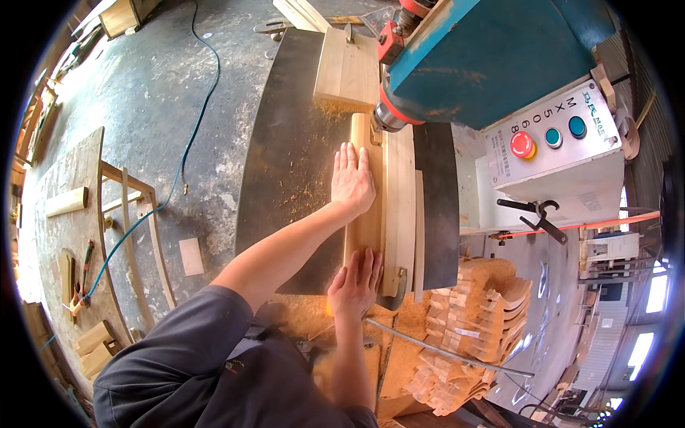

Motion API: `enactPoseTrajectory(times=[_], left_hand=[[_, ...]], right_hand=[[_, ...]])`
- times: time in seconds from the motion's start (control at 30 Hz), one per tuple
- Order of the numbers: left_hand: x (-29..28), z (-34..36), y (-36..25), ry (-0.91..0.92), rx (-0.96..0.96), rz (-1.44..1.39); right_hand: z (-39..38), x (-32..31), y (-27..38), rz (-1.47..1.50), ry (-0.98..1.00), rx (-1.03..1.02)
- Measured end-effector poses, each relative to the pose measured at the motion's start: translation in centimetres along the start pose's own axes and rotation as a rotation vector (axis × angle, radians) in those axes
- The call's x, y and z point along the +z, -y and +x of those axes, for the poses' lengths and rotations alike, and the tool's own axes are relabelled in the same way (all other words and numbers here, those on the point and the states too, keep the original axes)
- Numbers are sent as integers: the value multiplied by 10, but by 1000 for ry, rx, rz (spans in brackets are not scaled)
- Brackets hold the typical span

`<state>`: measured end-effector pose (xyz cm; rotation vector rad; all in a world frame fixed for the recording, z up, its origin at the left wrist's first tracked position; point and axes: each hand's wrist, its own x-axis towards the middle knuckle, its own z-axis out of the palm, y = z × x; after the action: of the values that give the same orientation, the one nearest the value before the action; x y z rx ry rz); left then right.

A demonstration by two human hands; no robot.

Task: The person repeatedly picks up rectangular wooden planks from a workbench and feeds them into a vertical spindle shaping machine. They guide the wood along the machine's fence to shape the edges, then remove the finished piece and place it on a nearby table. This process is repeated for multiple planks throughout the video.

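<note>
On dark steel machine surface (285, 178), my left hand (352, 180) flat, fingers spread, pressing top of long pale wooden strip (365, 232); my right hand (354, 279) open-palmed on its near end, nothing gripped. Strip lies lengthwise under both palms, far end near cutter spindle (389, 118) below teal machine head (492, 50). Judged stiff, light, dusty-slick; best held flat from above, fingers away from cutter. Pale wooden guide board (402, 207) just beside strip, right. Stacked curved wooden blanks (471, 321) beyond surface.

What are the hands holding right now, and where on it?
Both press flat on the wooden workpiece: left hand mid-length, right hand at its near end.
</note>
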<state>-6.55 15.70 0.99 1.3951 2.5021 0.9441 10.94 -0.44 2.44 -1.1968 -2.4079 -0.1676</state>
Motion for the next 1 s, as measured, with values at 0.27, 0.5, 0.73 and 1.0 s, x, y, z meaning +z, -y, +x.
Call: enactPoseTrajectory(times=[0.27, 0.5, 0.73, 1.0], left_hand=[[-3, 6, -1, -10, 11, -9], [-2, 14, 1, 9, 0, 4], [-2, 19, 2, 11, -5, -27], [3, 28, 5, -28, 3, -16]], right_hand=[[6, 1, 1, 3, 65, 18], [16, 0, 5, 18, 58, 43], [19, 5, 2, -8, 66, 13], [26, 9, 2, 8, 37, 16]])
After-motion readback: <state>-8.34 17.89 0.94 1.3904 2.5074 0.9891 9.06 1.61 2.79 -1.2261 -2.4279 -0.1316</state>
